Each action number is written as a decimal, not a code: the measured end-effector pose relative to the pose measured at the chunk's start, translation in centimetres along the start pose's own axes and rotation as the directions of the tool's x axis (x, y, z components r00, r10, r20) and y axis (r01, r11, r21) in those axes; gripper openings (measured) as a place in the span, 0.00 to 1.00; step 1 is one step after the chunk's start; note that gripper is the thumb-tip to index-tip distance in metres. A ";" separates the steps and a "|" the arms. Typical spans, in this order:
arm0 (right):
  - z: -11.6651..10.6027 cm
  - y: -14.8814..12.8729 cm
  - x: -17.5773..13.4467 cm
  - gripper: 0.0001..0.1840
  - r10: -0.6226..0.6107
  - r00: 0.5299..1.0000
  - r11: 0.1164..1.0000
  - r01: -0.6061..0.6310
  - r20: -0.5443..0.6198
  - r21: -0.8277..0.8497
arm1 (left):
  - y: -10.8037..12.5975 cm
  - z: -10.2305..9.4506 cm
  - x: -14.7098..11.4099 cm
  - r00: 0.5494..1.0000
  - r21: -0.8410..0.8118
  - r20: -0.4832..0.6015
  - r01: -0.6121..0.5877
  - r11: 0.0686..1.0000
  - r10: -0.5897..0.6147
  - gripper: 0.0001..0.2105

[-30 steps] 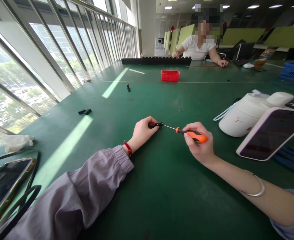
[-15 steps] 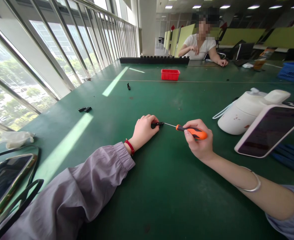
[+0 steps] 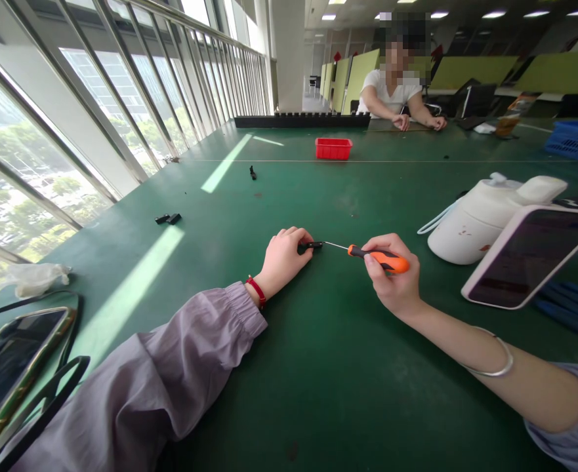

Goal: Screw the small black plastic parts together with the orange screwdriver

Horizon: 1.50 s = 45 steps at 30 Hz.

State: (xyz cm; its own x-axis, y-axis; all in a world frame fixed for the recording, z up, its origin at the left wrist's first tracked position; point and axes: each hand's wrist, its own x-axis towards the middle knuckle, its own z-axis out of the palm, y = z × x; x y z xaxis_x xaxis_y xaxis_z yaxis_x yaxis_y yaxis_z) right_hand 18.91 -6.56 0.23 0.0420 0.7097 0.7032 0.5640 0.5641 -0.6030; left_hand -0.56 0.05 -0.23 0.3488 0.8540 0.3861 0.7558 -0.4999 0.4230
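My left hand (image 3: 286, 254) is closed on a small black part (image 3: 313, 245), which lies low over the green table (image 3: 318, 367). Part of it is hidden under my fingers. In my right hand (image 3: 397, 282) I grip a screwdriver (image 3: 387, 261) with an orange and black handle. Its thin shaft points left, and the tip is at or very near the right end of the black part; I cannot tell whether they touch. More small black pieces (image 3: 169, 219) lie to the left, and another one (image 3: 252, 173) stands farther back.
A red bin (image 3: 333, 149) and a long black strip (image 3: 301, 122) are at the back, where a person (image 3: 392, 98) sits. On the right are a white bottle (image 3: 475, 223), a leaning phone (image 3: 532, 255) and a blue basket (image 3: 577, 141). Another phone (image 3: 20, 360) with a cable lies left.
The screwdriver has shifted very slightly to the right with my right hand. My left hand keeps its hold. Across the table, the person's raised hand has come down to the tabletop.
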 end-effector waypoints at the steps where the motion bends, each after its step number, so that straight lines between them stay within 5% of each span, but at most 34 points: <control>1: 0.0 0.0 0.0 0.04 -0.001 1.000 1.000 0.001 0.004 0.005 | 0.0 0.0 0.0 1.000 0.000 0.001 0.002 1.000 -0.002 0.04; 14: 0.0 0.1 -0.1 0.05 0.026 1.000 0.999 -0.025 -0.007 0.032 | 0.0 0.0 0.1 1.000 0.016 0.019 0.001 1.000 -0.001 0.04; 45: 0.1 0.3 0.1 0.01 -0.121 0.992 0.989 0.123 -0.030 0.081 | -0.1 0.1 0.1 1.000 0.014 0.013 -0.023 1.000 0.023 0.03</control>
State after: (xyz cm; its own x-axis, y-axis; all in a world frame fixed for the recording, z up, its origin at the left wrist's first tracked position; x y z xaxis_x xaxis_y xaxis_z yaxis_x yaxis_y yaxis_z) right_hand 19.01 -6.22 0.08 -0.0014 0.6232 0.7821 0.4959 0.6796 -0.5406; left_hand -0.52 0.14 -0.35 0.3733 0.8443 0.3845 0.7553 -0.5172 0.4025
